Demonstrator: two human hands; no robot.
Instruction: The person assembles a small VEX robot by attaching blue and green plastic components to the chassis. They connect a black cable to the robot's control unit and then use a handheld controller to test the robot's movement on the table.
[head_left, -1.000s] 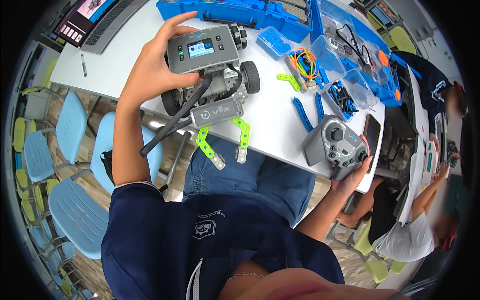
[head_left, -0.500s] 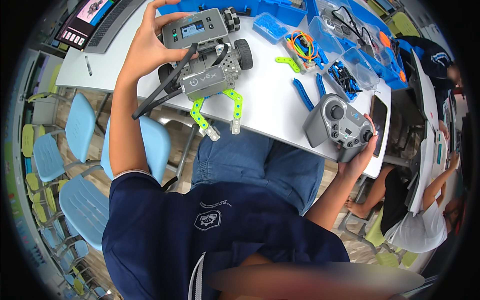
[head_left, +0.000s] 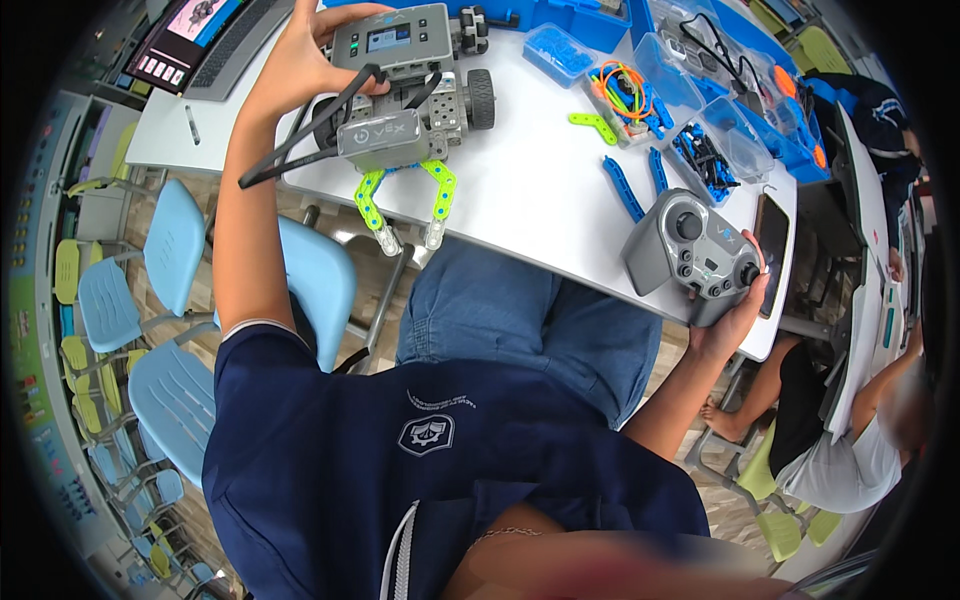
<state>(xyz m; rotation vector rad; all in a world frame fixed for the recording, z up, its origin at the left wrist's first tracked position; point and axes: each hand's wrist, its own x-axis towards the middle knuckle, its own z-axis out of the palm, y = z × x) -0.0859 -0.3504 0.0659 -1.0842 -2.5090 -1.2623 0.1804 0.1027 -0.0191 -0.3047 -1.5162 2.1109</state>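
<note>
My left hand (head_left: 302, 62) grips a small wheeled robot (head_left: 408, 115) by its grey control unit, thumb on the near side and fingers round the far side. The robot has dark wheels, black cables looping out on its left, and a lime-green two-armed claw (head_left: 440, 190) that reaches past the table's near edge, its arms apart. On the right, my right hand (head_left: 735, 312) is closed round a grey game controller (head_left: 690, 250) with two black thumbsticks, held over the table's near right corner. The fingers beneath the controller are partly hidden.
Two blue curved strips (head_left: 624, 188) and a lime-green angled piece (head_left: 594, 127) lie on the white table (head_left: 535, 205). Clear boxes of parts (head_left: 705, 160) stand at the back right, by a phone (head_left: 768, 240). A laptop (head_left: 225, 55) sits far left. Another person (head_left: 840, 440) sits at right.
The robot has shifted left over the table with my left hand. My whole view has turned slightly, so the table appears further right. My right hand still holds the controller.
</note>
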